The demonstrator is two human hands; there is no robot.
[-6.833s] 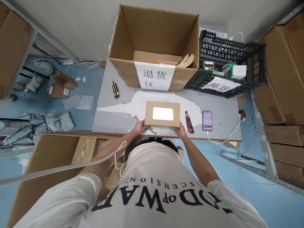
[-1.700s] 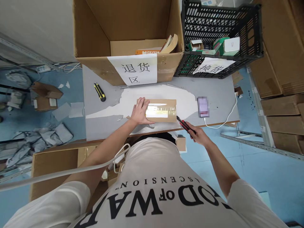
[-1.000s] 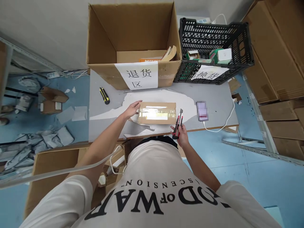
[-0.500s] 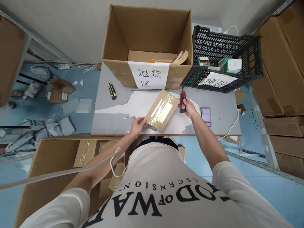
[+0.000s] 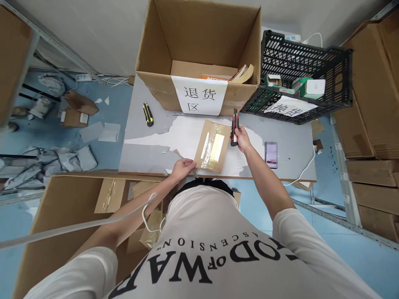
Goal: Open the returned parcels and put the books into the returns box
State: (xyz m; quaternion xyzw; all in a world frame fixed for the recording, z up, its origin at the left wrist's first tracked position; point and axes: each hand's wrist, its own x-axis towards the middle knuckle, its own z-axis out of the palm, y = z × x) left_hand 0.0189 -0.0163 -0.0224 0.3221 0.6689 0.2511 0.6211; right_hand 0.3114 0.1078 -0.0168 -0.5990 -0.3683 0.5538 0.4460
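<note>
Pale wall (image 5: 102, 37) set behind a grey table (image 5: 140, 160) marked by a ragged white patch (image 5: 181, 137), blue floor (image 5: 262, 203) spread around the table, metal racking (image 5: 346, 224) placed to its left and right, cartons (image 5: 370, 172) stacked beyond its right end, papers (image 5: 109, 132) strewn left of it

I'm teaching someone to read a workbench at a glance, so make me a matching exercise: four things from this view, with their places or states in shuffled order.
Things
1. red-and-black cutter
2. taped package
3. yellow-and-black cutter
4. phone

Places or states
A. lying on the table, left of the package
B. held in the right hand
C. lying on the table, right of the right hand
D. touched at its near-left corner by the left hand

Right pairs: 1-B, 2-D, 3-A, 4-C
</note>
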